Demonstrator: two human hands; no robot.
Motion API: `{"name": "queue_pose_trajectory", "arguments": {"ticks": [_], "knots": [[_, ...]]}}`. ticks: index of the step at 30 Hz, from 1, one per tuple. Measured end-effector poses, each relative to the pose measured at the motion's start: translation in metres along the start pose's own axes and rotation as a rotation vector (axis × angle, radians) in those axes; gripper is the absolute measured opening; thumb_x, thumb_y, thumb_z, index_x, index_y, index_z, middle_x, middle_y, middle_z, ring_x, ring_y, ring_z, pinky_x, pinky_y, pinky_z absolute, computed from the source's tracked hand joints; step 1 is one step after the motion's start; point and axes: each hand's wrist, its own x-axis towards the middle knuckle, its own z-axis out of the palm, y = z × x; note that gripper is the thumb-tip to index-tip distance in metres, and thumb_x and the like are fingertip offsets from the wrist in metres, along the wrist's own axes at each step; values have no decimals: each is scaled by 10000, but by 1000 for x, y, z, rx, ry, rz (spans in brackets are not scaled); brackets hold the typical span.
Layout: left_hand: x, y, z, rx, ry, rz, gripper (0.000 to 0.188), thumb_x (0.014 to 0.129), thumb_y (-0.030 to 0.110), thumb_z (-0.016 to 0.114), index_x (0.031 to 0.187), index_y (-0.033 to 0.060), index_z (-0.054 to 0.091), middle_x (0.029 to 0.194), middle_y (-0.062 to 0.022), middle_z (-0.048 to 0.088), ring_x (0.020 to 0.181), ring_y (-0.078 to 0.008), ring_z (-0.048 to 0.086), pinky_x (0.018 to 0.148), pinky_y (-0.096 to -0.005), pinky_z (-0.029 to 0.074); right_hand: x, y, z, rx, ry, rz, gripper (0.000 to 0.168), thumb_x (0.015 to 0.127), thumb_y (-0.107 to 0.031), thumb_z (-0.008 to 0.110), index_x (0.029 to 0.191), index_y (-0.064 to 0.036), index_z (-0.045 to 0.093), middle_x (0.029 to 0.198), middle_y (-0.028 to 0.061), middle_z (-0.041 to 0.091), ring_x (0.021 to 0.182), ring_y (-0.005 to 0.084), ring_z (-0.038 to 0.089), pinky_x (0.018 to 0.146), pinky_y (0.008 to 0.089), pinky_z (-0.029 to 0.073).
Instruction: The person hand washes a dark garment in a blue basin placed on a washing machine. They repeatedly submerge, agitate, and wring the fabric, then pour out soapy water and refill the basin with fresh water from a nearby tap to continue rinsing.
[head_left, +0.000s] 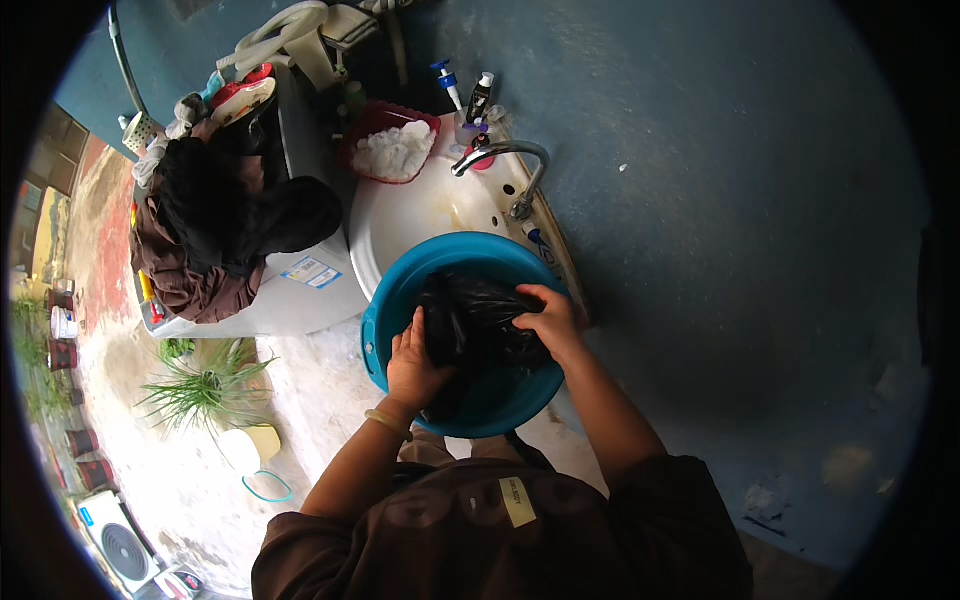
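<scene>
A blue plastic basin (461, 244) rests at the near edge of a white ceramic sink (412, 206), in front of my body. Bunched inside it is a wet-looking black cloth (480, 307), its shape hidden by the folds. My left hand (416, 366) has the cloth's left side between thumb and fingers; a pale bangle is on that wrist. At the right, my right hand (553, 319) pinches the cloth's upper right part between thumb and fingers, close to the basin's wall. Dark folds hide some of my fingertips.
A chrome faucet (536, 161) arches over the sink. Behind stand a red basket (390, 112) with white material and a pump bottle (448, 82). Dark clothes (217, 217) are heaped on a grey washing machine (330, 277) at left. A blue wall (712, 225) bounds the right; potted plants (206, 382) stand lower left.
</scene>
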Motion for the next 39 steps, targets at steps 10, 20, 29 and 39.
{"name": "queue_pose_trajectory", "arguments": {"ticks": [10, 20, 29, 39], "knots": [[-8, 1, 0, 150, -242, 224, 804, 624, 389, 768, 1313, 98, 471, 1284, -133, 504, 1230, -328, 413, 1013, -442, 332, -7, -38, 18, 623, 39, 46, 545, 679, 3, 657, 1212, 32, 543, 1128, 148, 595, 1019, 230, 576, 903, 307, 444], [10, -9, 26, 234, -433, 204, 724, 705, 468, 669, 1335, 170, 471, 1406, -136, 397, 1339, -323, 290, 1045, -490, 259, -47, 30, 71, -754, -61, -538, 663, 802, -327, 672, 1364, -101, 404, 1429, 248, 254, 1244, 405, 365, 1002, 441, 350], [31, -28, 45, 291, -585, 211, 656, 753, 508, 627, 1251, 91, 534, 1292, -163, 511, 1249, -304, 412, 1013, -477, 306, 20, 64, 87, -981, -196, -448, 457, 854, -368, 590, 1255, -161, 518, 1274, 153, 421, 1128, 334, 442, 768, 431, 512], [25, -29, 50, 154, -468, 212, 691, 740, 418, 674, 1280, 42, 463, 1318, -196, 466, 1259, -347, 409, 1026, -501, 316, 108, 77, 123, -1231, -338, -272, 352, 871, -388, 491, 975, -111, 681, 1028, 150, 651, 992, 297, 600, 808, 479, 475]]}}
